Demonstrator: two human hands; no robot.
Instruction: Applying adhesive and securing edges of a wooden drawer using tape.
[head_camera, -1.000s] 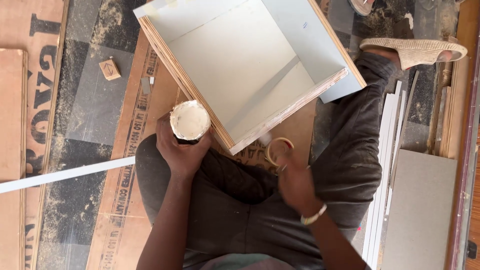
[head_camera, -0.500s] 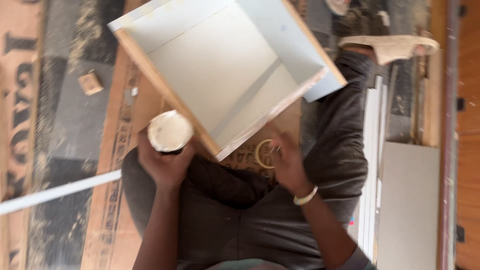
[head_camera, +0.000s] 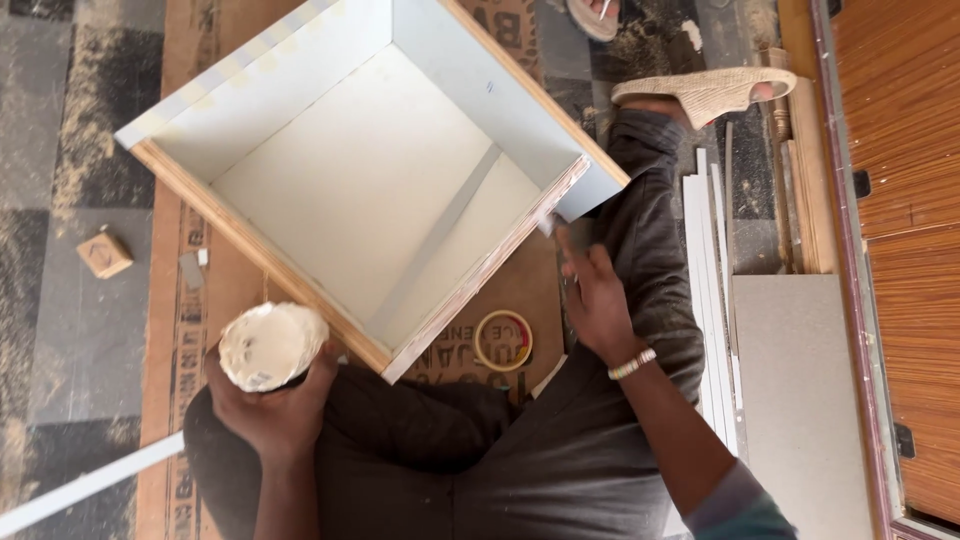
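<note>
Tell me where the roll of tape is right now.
In the head view, the roll of tape lies flat on the cardboard sheet just below the open box's near edge, between the person's knees and left of the right hand.

1. The open box (head_camera: 370, 190) lies on the cardboard sheet (head_camera: 190, 300) in front of the seated person's legs; the tape roll (head_camera: 503, 340) lies just before its near edge.
2. The left hand (head_camera: 270, 410) holds the tub (head_camera: 272, 345) left of the box's near corner; the right hand (head_camera: 595, 295) is at the box's right corner.
3. The small block (head_camera: 104, 253) lies on the floor, far left; strips (head_camera: 710, 300) and a panel (head_camera: 800, 400) lie to the right.
</note>
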